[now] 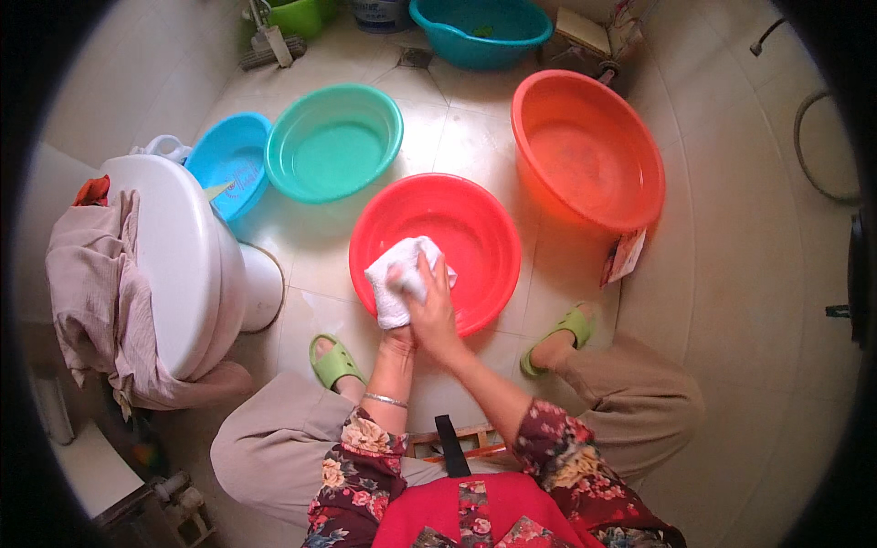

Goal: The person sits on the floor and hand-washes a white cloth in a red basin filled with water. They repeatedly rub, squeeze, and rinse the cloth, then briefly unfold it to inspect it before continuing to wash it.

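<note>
A white cloth (396,291), looking like a small towel, is bunched between my two hands above the near left part of a red plastic basin (495,274). My left hand (400,334) is mostly covered by the cloth, which is draped over it; a blurred fingertip shows amid the folds. From the right side, my right hand (435,312) presses on the cloth with its fingers stretched along it. My wrists are close together, and a silver bangle (385,399) circles the left one. The basin stands on the tiled floor between my feet.
A green basin (336,161) and a blue basin (246,147) stand ahead to the left. An orange basin (589,168) is at the right wall, a teal basin (483,51) farther back. Left, beige clothing (103,294) hangs over a white toilet (178,274). A mop (273,49) stands behind.
</note>
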Demonstrator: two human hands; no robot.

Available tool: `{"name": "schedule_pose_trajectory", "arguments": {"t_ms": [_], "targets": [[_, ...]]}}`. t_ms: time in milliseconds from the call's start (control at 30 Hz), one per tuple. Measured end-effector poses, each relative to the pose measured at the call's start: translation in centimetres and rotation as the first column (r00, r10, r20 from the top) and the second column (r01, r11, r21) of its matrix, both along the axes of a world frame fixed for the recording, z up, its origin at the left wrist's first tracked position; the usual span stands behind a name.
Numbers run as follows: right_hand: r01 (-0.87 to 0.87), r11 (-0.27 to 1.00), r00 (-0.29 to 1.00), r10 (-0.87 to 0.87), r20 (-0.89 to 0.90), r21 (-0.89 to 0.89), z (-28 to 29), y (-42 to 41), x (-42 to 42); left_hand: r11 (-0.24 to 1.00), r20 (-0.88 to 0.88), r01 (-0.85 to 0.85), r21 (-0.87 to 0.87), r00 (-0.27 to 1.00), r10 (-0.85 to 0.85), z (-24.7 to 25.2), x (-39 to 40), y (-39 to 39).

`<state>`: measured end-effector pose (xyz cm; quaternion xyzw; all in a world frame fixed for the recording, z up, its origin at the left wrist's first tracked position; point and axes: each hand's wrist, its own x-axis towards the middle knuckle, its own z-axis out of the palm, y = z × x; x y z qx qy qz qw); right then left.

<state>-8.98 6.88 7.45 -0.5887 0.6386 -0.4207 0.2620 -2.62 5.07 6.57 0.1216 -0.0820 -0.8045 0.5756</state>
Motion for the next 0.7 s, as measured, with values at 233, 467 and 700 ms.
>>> {"name": "schedule_pose_trajectory", "arguments": {"t_ms": [233, 467, 700], "targets": [[-0.085, 0.949, 0.907, -0.053, 0.418, 0.303, 1.4, -3.1, -3.0, 0.990, 0.334, -0.116, -0.081, 0.933, 0.136, 0.8, -0.7, -0.6], [-0.019, 0.994, 0.971, -0.008, 0.238, 0.110, -0.2, -6.0, -6.6, 0.994, -0.068, -0.019, 0.112, 0.997, 0.026, 1.8, -4.4, 0.0], [-0.082, 0.996, 0.996, 0.081, -0.043, -0.018, -0.2, -1.4, -0.9, 1.000, -0.266, 0.009, -0.018, 0.964, -0.014, -5.6, -2.6, -0.4]]}}
